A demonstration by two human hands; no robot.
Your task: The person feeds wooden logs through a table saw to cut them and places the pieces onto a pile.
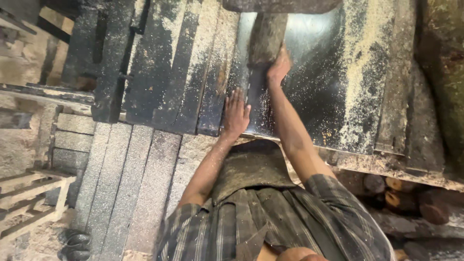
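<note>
A rough, bark-covered log (267,37) lies on a shiny metal table (314,77) dusted with sawdust. My right hand (279,67) presses against the near end of the log, fingers wrapped on it. My left hand (236,115) rests flat and spread on the table's near edge, left of the log, holding nothing. Both arms reach forward from my checked shirt.
Dark, sawdust-covered planks (179,63) lie to the left of the metal table. Grey boards (125,179) form a platform below them. A wooden frame (29,198) stands at lower left. Cut logs (406,200) are stacked under the table at right. A dark block (280,5) sits across the log's far end.
</note>
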